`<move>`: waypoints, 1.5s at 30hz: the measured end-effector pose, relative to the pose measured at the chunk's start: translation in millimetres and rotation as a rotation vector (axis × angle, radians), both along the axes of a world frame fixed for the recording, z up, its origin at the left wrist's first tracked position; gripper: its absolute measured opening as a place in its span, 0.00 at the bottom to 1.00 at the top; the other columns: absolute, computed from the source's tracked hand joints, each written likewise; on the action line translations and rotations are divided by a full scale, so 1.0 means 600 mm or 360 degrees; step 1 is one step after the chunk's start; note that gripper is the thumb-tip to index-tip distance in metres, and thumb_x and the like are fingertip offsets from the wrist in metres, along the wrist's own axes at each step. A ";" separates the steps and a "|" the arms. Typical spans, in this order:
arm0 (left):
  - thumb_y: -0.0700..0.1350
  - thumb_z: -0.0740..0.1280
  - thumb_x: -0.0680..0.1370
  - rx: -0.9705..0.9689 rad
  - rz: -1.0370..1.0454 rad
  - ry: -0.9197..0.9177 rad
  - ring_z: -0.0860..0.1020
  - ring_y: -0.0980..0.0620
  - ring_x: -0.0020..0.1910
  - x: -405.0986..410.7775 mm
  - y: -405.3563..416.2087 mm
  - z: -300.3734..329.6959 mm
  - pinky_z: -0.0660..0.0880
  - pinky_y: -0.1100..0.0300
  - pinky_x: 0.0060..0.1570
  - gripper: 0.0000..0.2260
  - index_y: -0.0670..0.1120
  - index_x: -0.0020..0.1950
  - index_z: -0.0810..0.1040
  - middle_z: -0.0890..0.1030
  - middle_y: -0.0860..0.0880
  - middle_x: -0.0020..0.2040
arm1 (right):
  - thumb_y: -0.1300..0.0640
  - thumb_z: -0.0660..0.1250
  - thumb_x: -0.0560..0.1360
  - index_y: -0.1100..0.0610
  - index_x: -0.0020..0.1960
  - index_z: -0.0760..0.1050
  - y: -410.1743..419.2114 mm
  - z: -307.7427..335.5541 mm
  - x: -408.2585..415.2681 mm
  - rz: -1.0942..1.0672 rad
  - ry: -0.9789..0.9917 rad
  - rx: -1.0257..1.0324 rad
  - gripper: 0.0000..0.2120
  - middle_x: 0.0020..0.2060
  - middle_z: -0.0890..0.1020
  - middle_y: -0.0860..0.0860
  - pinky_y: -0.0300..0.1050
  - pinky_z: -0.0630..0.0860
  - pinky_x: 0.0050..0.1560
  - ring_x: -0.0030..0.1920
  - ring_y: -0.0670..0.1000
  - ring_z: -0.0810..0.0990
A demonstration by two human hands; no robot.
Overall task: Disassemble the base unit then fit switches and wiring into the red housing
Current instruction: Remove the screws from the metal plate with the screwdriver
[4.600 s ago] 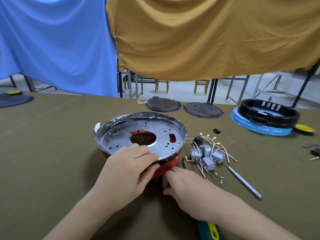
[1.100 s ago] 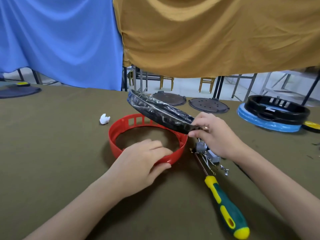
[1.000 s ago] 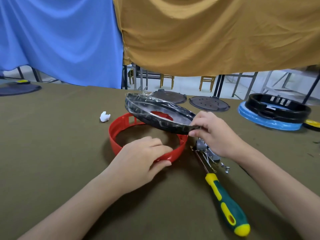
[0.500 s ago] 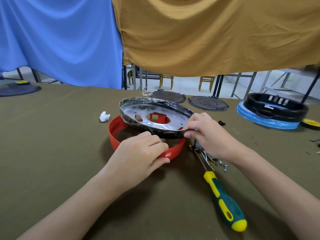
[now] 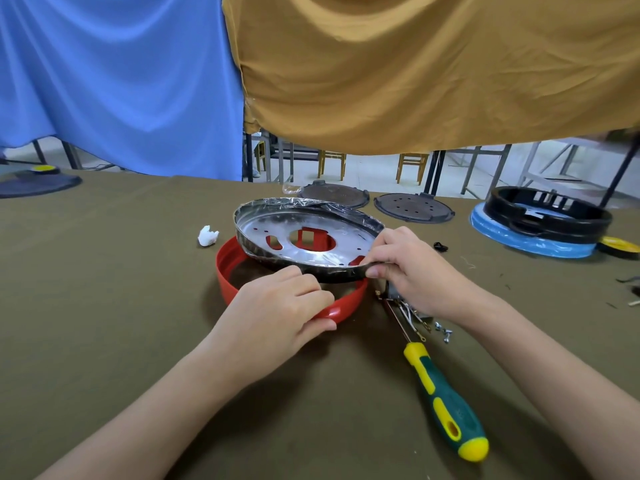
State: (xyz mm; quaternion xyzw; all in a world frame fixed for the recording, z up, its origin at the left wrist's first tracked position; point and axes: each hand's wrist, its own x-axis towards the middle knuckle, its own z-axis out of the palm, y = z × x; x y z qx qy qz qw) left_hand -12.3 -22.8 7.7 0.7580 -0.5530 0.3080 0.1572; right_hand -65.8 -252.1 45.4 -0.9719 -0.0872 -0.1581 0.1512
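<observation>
The red ring housing (image 5: pixel 227 271) lies on the olive table cloth. My left hand (image 5: pixel 273 317) grips its near rim, fingers over the top and thumb on the outer wall. Above it hovers the round metal plate (image 5: pixel 287 226), film-wrapped and perforated, tilted with its inner face toward me. My right hand (image 5: pixel 408 268) pinches the plate's near right edge. The switches and wiring (image 5: pixel 412 315) lie mostly hidden under my right wrist, with small screws (image 5: pixel 443 332) beside them.
A green and yellow screwdriver (image 5: pixel 446 407) lies at the front right. A white scrap (image 5: pixel 207 235) sits left of the housing. Two dark round plates (image 5: pixel 414 207) lie at the far edge. A black housing on a blue disc (image 5: pixel 543 220) stands far right.
The metal plate was lifted off the red housing by my right hand, and has since tipped from edge-on to face me and come lower, close over the housing. My left hand stays on the rim.
</observation>
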 end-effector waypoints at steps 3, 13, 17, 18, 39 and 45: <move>0.53 0.71 0.74 -0.0010 0.0013 0.0004 0.79 0.51 0.39 0.001 0.000 -0.002 0.79 0.55 0.34 0.10 0.47 0.46 0.85 0.81 0.53 0.40 | 0.58 0.64 0.80 0.55 0.53 0.82 0.001 0.000 -0.002 0.0036 0.0020 -0.0024 0.08 0.47 0.73 0.46 0.29 0.60 0.49 0.53 0.47 0.64; 0.55 0.66 0.77 -0.0036 0.0024 -0.0086 0.78 0.52 0.36 0.002 0.000 -0.006 0.77 0.58 0.33 0.13 0.48 0.44 0.85 0.81 0.54 0.38 | 0.59 0.64 0.80 0.57 0.54 0.83 0.001 -0.004 0.001 0.0115 0.0015 -0.0156 0.09 0.48 0.73 0.47 0.34 0.62 0.53 0.54 0.48 0.65; 0.54 0.65 0.77 -0.0062 0.0006 -0.0086 0.79 0.52 0.36 0.003 -0.002 -0.006 0.77 0.56 0.33 0.13 0.47 0.45 0.85 0.81 0.54 0.39 | 0.60 0.64 0.80 0.57 0.54 0.82 -0.004 -0.003 -0.001 0.0099 0.0033 -0.0112 0.09 0.47 0.71 0.46 0.24 0.60 0.49 0.51 0.46 0.64; 0.54 0.66 0.76 -0.0066 0.0007 -0.0084 0.79 0.52 0.36 0.003 -0.002 -0.006 0.78 0.56 0.33 0.13 0.47 0.45 0.85 0.81 0.54 0.39 | 0.60 0.64 0.80 0.58 0.54 0.82 -0.004 -0.003 -0.001 0.0098 0.0034 -0.0110 0.09 0.47 0.71 0.46 0.25 0.61 0.49 0.51 0.45 0.64; 0.50 0.71 0.76 -0.0108 0.0019 -0.0106 0.79 0.51 0.38 0.006 -0.001 0.001 0.77 0.57 0.36 0.09 0.47 0.48 0.86 0.83 0.53 0.42 | 0.58 0.64 0.80 0.58 0.51 0.82 -0.008 0.015 0.017 -0.0010 0.0118 0.0062 0.08 0.49 0.75 0.51 0.43 0.65 0.49 0.50 0.49 0.72; 0.51 0.71 0.76 -0.0117 0.0021 -0.0093 0.79 0.52 0.39 0.008 0.002 0.000 0.78 0.56 0.37 0.09 0.47 0.49 0.87 0.83 0.53 0.42 | 0.57 0.64 0.80 0.56 0.48 0.81 -0.014 0.015 0.019 -0.0057 0.0109 0.0153 0.07 0.47 0.74 0.48 0.40 0.64 0.43 0.45 0.43 0.73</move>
